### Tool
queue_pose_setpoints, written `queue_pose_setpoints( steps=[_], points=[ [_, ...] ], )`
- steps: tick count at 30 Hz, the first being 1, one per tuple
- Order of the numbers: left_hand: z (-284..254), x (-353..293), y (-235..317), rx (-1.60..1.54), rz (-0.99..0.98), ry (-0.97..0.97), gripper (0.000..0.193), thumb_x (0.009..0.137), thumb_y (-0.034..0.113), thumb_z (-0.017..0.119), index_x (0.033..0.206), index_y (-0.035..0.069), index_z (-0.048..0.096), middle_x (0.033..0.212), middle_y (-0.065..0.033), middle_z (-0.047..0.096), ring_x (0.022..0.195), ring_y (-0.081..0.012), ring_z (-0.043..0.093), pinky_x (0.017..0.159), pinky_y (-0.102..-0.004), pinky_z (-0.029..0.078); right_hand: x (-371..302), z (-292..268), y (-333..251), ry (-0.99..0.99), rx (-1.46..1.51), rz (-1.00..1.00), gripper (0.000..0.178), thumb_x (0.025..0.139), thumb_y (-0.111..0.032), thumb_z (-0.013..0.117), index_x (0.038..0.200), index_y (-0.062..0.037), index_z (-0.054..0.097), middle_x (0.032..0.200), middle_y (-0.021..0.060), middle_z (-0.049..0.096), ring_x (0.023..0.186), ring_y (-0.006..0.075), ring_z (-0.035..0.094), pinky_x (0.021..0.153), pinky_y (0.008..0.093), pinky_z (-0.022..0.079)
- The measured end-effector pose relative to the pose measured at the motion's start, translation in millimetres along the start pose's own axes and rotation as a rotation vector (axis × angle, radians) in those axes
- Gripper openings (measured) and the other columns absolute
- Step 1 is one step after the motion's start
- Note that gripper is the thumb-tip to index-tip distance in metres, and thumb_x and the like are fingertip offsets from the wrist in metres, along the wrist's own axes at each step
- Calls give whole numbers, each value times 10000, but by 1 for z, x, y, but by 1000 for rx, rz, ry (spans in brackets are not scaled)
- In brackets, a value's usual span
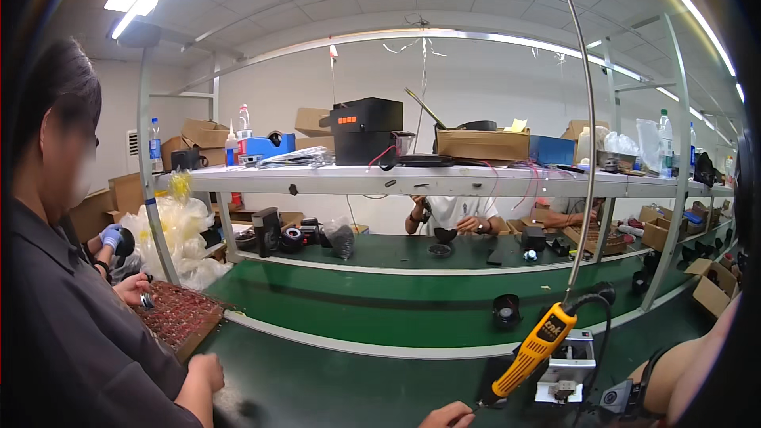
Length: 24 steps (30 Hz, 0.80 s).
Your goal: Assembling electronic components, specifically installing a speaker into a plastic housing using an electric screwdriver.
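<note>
At the lower edge, part of my left hand [448,415] shows, its fingers bent together beside the bit end of a yellow electric screwdriver [533,351]. Whether they pinch the bit or a small part is hidden. The screwdriver hangs tilted from a thin metal-looking line, with a black cable looping off its top. My right forearm [697,376] enters at the right, with a black strap and a small grey device [615,398] at the wrist; its fingers are not visible. Between the screwdriver and that wrist stands a white and grey fixture [572,364] with a small metal block.
Behind lies a green conveyor belt [380,309] carrying a black round part [506,311]. On the left a co-worker in a dark shirt [87,349] stands by a tray of reddish parts [178,313]. Across the belt another person handles a black bowl-shaped part [445,235]. A shelf [317,182] spans above.
</note>
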<state>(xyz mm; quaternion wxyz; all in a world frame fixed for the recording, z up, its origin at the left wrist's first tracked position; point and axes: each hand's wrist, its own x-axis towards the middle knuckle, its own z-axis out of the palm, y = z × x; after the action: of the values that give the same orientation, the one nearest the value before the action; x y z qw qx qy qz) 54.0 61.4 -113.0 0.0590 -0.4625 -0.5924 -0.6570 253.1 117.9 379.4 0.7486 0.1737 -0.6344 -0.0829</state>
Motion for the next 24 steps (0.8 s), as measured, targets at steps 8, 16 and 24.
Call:
queue_pose_setpoints(
  steps=[8,16,24],
  points=[
    [38,62,-22,-32,204,52,236,939,132,557,732,32,506,680,-97,455,599,-257,502,540,-405,361,-12,10,20,-65,50,-71,293,974,-257,684,1021,17,591,780,92,607,655,199,586,627,324,516],
    [-42,80,72,-22,-80,-293,83,965,92,684,978,19,647,884,-98,615,762,-216,616,697,-317,512,-45,37,21,-216,172,39,276,959,-244,704,998,11,606,780,90,613,664,203,591,632,323,513],
    [-52,90,65,-73,17,-289,79,982,90,655,972,15,632,867,-106,578,722,-249,575,658,-349,481,-59,44,1,-426,319,69,260,945,-231,725,976,5,621,780,89,618,673,207,597,637,322,510]
  ],
)
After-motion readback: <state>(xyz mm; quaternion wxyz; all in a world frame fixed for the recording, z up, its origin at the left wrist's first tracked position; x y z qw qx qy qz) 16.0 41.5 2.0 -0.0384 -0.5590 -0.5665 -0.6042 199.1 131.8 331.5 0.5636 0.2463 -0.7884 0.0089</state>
